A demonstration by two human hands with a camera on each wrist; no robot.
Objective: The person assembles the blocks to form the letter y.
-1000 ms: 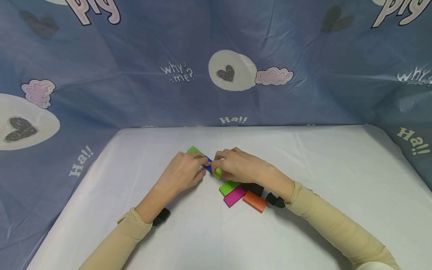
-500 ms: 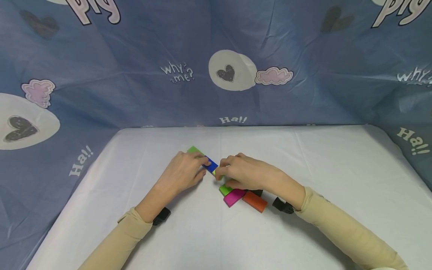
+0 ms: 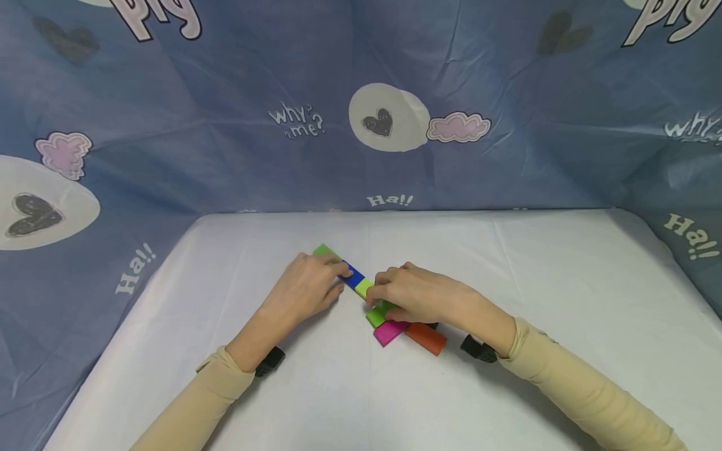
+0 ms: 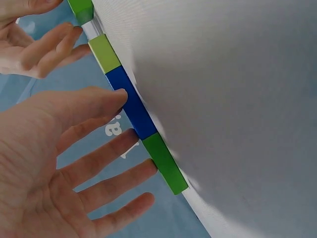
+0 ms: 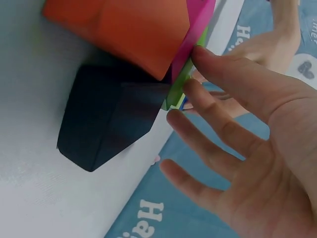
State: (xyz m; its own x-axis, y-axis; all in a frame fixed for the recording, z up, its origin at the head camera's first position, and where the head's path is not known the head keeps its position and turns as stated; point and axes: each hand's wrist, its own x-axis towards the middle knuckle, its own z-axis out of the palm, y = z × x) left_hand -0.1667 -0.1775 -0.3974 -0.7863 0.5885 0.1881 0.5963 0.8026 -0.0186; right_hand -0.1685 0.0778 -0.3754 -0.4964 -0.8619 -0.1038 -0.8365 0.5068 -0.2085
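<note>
A row of blocks runs diagonally across the white table: a green block [image 4: 166, 163], a blue block [image 3: 356, 277] and a yellow-green block [image 3: 364, 287], end to end. My left hand [image 3: 307, 285] holds the blue block, thumb on its side, while other fingertips lie along the row near the green end. My right hand [image 3: 423, 291] is over another green block [image 3: 376, 317], thumb tip at its edge and forefinger close by, the other fingers spread. Beside that block lie a magenta block [image 3: 389, 333] and an orange block [image 3: 427, 339]. The right hand hides part of this cluster.
A black block [image 5: 106, 119] lies by the orange one, mostly covered by my right hand in the head view. Black wrist cameras [image 3: 271, 362] hang under both wrists. A printed blue cloth [image 3: 254, 169] stands behind the table's far edge.
My right hand has let go of the yellow-green block, which now shows at the end of the row, and has shifted right and nearer, over the loose green block. My left hand stays put.
</note>
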